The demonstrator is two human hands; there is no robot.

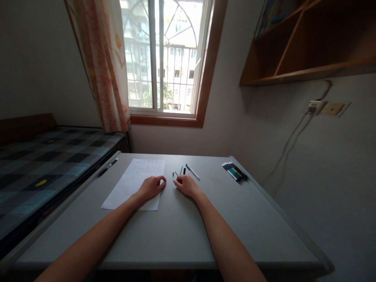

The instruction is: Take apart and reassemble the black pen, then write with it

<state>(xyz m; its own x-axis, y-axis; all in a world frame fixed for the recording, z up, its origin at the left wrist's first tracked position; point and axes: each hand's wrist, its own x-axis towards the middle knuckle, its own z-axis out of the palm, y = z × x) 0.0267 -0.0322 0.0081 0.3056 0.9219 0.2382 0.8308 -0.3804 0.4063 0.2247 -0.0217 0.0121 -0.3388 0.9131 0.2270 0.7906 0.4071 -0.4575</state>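
Note:
My left hand (152,187) lies on the right part of a white sheet of paper (129,192), its fingers curled in and no object showing in them. Just to the right, my right hand (187,185) rests on the table with its fingers likewise curled and nothing visible in them. Beyond it lie loose pen parts: a white pen barrel (193,172), a short black piece (184,171), a thin dark refill (181,170), a tiny spring-like piece (176,173) and a small tip (173,174). The hands are apart from each other.
A row of several pens (235,172) lies at the table's right edge, and a dark pen (108,167) near its left edge. The grey table (164,243) stands before a window (164,58). A checked bed (58,156) is at left, a wooden shelf (308,70) upper right.

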